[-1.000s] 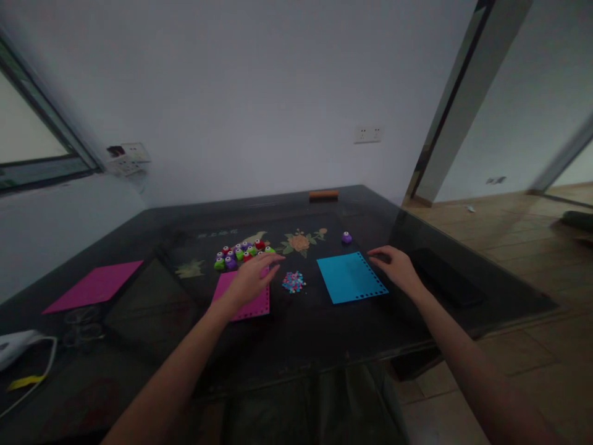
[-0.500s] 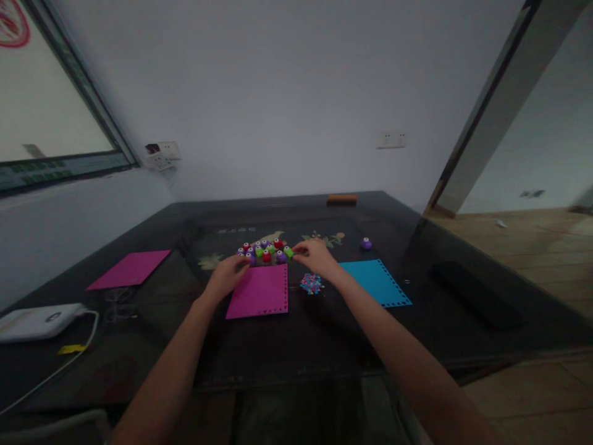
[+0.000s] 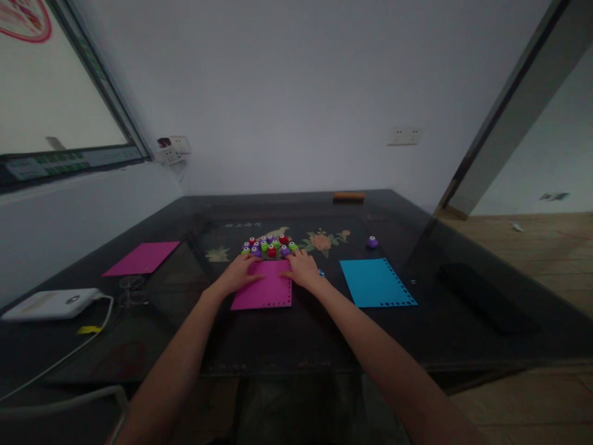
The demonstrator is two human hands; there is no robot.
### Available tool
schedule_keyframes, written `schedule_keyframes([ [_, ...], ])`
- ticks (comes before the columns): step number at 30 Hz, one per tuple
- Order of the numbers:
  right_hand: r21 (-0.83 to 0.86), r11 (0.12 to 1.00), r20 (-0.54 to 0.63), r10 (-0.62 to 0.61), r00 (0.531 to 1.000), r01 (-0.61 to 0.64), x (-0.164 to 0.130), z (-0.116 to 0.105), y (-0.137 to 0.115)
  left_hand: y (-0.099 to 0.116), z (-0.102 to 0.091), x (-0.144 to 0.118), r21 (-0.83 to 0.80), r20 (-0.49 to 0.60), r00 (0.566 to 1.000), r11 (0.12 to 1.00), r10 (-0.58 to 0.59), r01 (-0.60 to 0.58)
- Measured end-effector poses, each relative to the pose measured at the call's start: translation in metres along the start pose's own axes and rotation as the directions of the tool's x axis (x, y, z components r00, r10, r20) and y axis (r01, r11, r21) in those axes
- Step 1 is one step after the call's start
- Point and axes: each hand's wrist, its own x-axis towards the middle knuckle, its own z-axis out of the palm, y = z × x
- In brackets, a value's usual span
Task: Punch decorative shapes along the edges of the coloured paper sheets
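Both hands lie flat with fingers spread on the pink sheet at the middle of the dark counter, the left hand on its far left corner, the right hand on its far right edge, neither gripping. Just beyond sits a cluster of small coloured punches; a blue sheet lies to the right.

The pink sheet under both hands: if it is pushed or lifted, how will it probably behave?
The pink sheet looks thin and flat, so it would probably bend when lifted by one edge. On the glossy dark table it likely slides easily. Both the left hand and right hand rest on it, which should steady it.
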Motion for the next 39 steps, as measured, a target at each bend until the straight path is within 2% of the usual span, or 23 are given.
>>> schedule_keyframes([
  [9, -0.019, 1.0, -0.044, -0.004, 0.999, 0.003, -0.003, -0.001, 0.0, -0.006, 0.005, 0.003, 0.022, -0.002, 1.0, 1.0, 0.016, -0.016],
  [15, 0.038, 0.999, -0.063, 0.026, 0.998, -0.024, -0.002, 0.0, 0.001, -0.007, 0.005, 0.003, -0.006, 0.0, 1.0, 1.0, 0.015, -0.015],
  [22, 0.068, 0.998, -0.133, 0.027, 0.991, -0.018, 0.001, 0.005, 0.002, 0.003, -0.001, 0.003, -0.026, -0.065, 0.998, 1.0, 0.002, -0.003],
  [27, 0.117, 0.992, -0.082, 0.063, 0.995, -0.054, 0.001, 0.006, 0.003, 0.01, -0.007, 0.003, -0.046, -0.082, 0.996, 0.998, -0.042, 0.039],
  [33, 0.175, 0.982, -0.095, 0.096, 0.991, -0.078, 0.001, 0.006, 0.004, 0.007, -0.015, 0.0, -0.142, -0.047, 0.982, 0.974, -0.185, 0.176],
  [39, 0.344, 0.931, -0.089, 0.16, 0.983, -0.12, 0.006, 0.007, 0.007, 0.004, -0.026, -0.001, -0.388, -0.084, 0.959, 0.895, -0.272, 0.22],
])
